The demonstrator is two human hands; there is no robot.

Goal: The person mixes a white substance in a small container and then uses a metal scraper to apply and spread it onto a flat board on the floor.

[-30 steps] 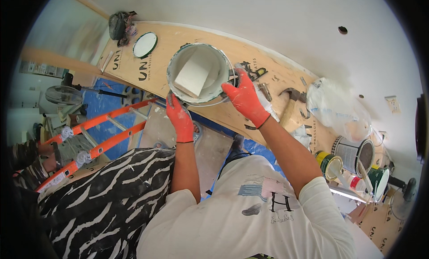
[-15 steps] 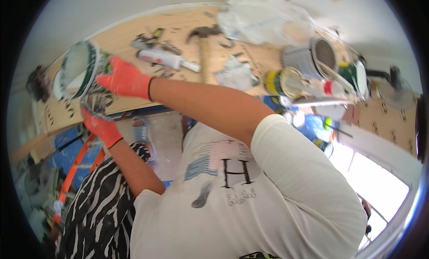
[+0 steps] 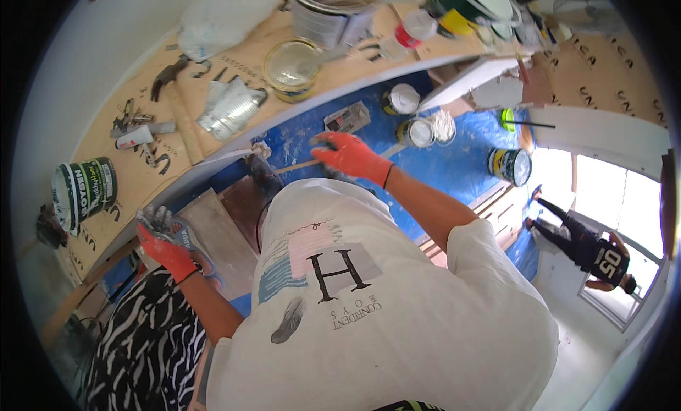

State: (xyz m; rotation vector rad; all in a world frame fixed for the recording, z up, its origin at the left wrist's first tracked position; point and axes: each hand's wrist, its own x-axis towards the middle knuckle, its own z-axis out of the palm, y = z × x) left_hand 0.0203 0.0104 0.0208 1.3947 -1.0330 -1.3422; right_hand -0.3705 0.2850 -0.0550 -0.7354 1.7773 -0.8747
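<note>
My left hand (image 3: 164,242), in a red glove with a grey-coated palm, is raised beside the near edge of the workbench. Its fingers are apart and I see nothing in them. To its upper left, a dark green and white paint bucket (image 3: 96,187) lies tilted on the bench, apart from the hand. My right hand (image 3: 351,157), gloved the same, hangs in the air over the blue-covered floor. Its fingers point left, loosely bent and apart, with no object visible in them. A crumpled silver packet (image 3: 230,107) and a yellow-rimmed tin (image 3: 292,67) lie nearest to it on the bench.
The wooden bench (image 3: 142,173) also bears a hammer (image 3: 186,120), a white tube (image 3: 133,138), a plastic bag (image 3: 223,17), a large metal can (image 3: 330,24) and a green bucket (image 3: 454,10). Several paint tubs (image 3: 505,166) stand on blue sheeting. Another person (image 3: 599,258) is by the windows.
Both hands have come away from the paint bucket, which now rests on the bench. My right hand has swung far to the right, and the view has turned right.
</note>
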